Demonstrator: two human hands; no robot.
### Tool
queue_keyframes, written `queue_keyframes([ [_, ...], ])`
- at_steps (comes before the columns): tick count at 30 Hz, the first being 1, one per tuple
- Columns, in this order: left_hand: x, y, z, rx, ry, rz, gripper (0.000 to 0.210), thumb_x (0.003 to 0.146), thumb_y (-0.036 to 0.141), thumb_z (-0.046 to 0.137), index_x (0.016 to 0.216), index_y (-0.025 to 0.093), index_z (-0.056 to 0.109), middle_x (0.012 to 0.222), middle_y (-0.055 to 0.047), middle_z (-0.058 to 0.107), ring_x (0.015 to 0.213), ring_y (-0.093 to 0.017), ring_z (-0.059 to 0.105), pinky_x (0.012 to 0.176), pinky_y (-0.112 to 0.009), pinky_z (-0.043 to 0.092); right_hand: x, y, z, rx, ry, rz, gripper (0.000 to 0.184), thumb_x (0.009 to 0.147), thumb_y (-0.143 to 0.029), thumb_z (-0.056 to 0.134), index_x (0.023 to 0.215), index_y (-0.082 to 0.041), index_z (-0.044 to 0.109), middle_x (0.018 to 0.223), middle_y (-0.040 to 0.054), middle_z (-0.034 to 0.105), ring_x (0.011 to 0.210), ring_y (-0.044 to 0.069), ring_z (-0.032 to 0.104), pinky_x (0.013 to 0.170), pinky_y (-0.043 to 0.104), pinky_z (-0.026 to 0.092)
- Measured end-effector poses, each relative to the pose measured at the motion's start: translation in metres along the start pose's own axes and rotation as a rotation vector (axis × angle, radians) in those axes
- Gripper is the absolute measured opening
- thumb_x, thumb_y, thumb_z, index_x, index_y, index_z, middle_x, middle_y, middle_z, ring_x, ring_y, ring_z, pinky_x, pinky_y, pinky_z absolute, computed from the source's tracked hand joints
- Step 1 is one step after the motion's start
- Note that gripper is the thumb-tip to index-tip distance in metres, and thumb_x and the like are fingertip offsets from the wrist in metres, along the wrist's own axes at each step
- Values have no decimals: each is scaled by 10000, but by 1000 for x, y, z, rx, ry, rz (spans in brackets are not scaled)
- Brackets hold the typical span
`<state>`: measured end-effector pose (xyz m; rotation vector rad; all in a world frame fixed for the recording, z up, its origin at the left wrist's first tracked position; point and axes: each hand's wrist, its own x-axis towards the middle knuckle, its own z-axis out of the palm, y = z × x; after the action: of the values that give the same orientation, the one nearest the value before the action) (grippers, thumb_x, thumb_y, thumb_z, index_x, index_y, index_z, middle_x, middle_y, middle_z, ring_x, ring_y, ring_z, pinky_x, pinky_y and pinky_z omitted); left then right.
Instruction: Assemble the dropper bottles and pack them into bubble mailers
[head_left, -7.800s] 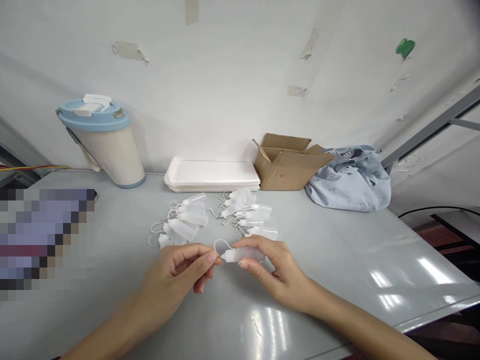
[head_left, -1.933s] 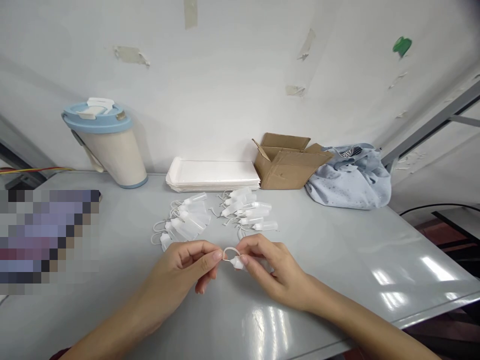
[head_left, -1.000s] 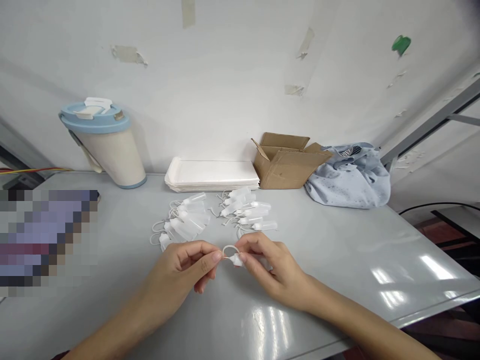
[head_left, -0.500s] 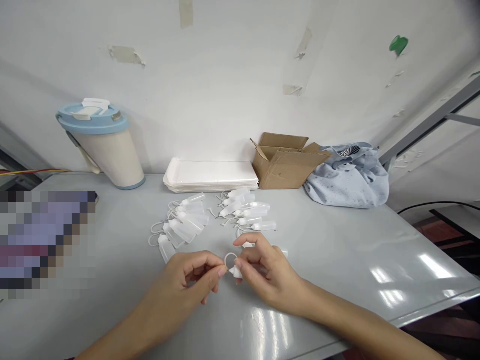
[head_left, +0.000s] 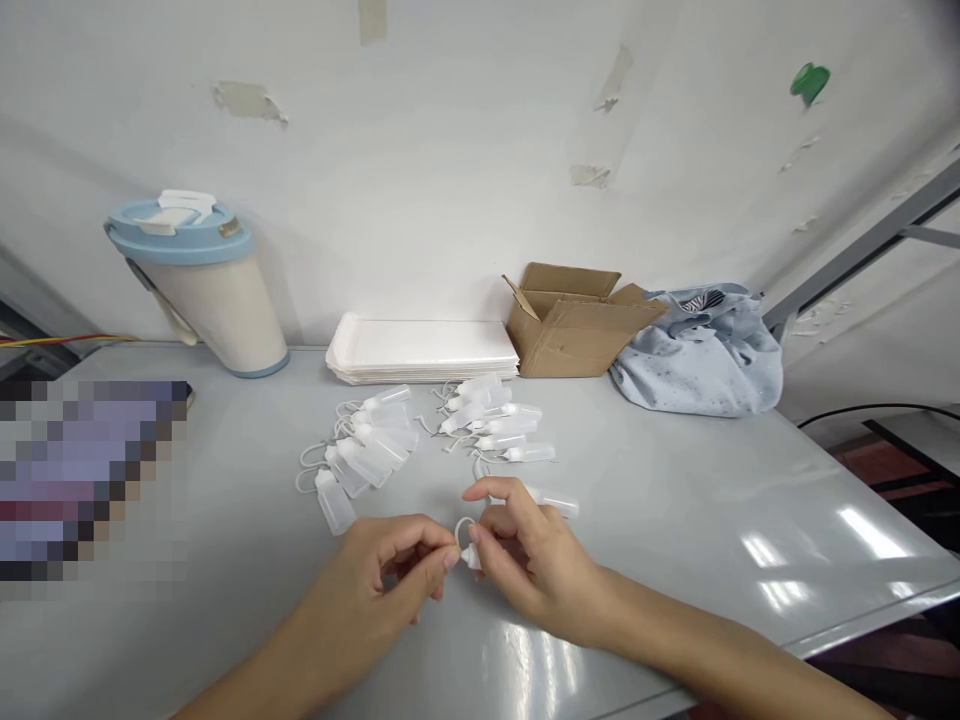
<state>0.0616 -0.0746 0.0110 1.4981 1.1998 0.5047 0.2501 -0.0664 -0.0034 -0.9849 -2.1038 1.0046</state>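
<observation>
A small white squeeze bottle (head_left: 471, 557) is in my right hand (head_left: 536, 560), its nozzle pointing left and its body mostly hidden by the fingers. From its neck a thin looped cap strap (head_left: 459, 527) arcs over to my left hand (head_left: 397, 575), where thumb and forefinger pinch the free end close to the nozzle tip. My right index finger sticks out, while the other fingers curl round the bottle. Beyond the hands lie two loose groups of similar bottles, the left group (head_left: 367, 455) and the right group (head_left: 495, 415). One more bottle (head_left: 559, 502) lies partly behind my right hand.
White padded envelopes (head_left: 424, 345) are stacked against the wall beside an open cardboard box (head_left: 581, 335) and a bluish cloth bag (head_left: 701, 360). A cream tumbler (head_left: 217, 300) with a blue lid stands at back left. A blurred-out flat object (head_left: 82, 470) lies at left.
Both hands have shifted slightly down in the picture, still on the bottle and its strap. The left fingertips are a little nearer the nozzle. The view has moved slightly.
</observation>
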Motion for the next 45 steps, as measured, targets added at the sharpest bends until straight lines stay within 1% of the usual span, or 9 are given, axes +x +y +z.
queue_keyframes([
  [7,-3,3,-8,-52,-52,21,348,885,448,463,691,196,604,641,36,552,564,-111,509,562,-216,407,2,-10,-13,-18,-17,17,256,928,-181,390,1177,-202,334,616,-78,476,498,95,455,506,201,359],
  [14,-2,6,-17,-98,25,15,305,863,459,501,884,220,689,674,25,570,582,-121,510,569,-221,438,4,-12,-18,16,14,41,233,941,-210,384,1169,-191,339,619,-61,501,524,107,466,503,208,368],
  [20,-4,6,-9,-42,-13,20,271,858,413,509,744,209,646,636,31,527,601,-124,487,566,-212,426,1,-7,-11,-47,-1,-17,251,931,-177,394,1176,-195,340,621,-79,466,489,89,427,493,192,343],
  [28,-4,0,-5,33,-36,22,273,867,381,480,700,198,594,612,31,484,597,-134,455,552,-223,409,-1,0,-2,-71,5,-67,268,911,-134,396,1169,-196,356,598,-97,405,455,78,394,487,181,337],
  [32,-4,3,-7,42,-71,9,266,870,380,475,726,203,611,632,28,487,624,-142,469,566,-223,417,-1,-4,-3,-73,-36,-80,277,921,-145,382,1191,-189,340,636,-72,478,484,89,431,508,192,362],
  [35,-3,6,-19,58,-32,19,272,859,395,482,725,209,628,627,29,505,616,-141,491,571,-217,421,0,-6,-7,-110,-67,-57,327,936,-234,431,1236,-175,315,760,-8,570,586,115,502,574,227,412],
  [39,-5,7,-52,168,85,-19,298,811,447,525,664,205,618,575,45,491,570,-118,495,546,-180,390,5,-7,-19,-189,-48,98,525,904,-421,550,1290,-160,307,849,35,610,658,145,545,598,254,430],
  [42,-8,5,-78,270,147,-94,300,765,449,558,618,194,618,532,56,464,524,-97,453,472,-149,312,9,-6,-26,-366,-38,164,387,922,-377,529,1218,-152,419,756,12,615,588,143,532,566,256,391],
  [45,-8,-1,-94,380,125,-130,268,760,397,545,589,200,609,517,53,470,498,-91,434,451,-147,289,13,-3,-29,-602,-42,151,191,913,-278,529,1058,-154,526,724,31,635,585,163,553,547,263,352],
])
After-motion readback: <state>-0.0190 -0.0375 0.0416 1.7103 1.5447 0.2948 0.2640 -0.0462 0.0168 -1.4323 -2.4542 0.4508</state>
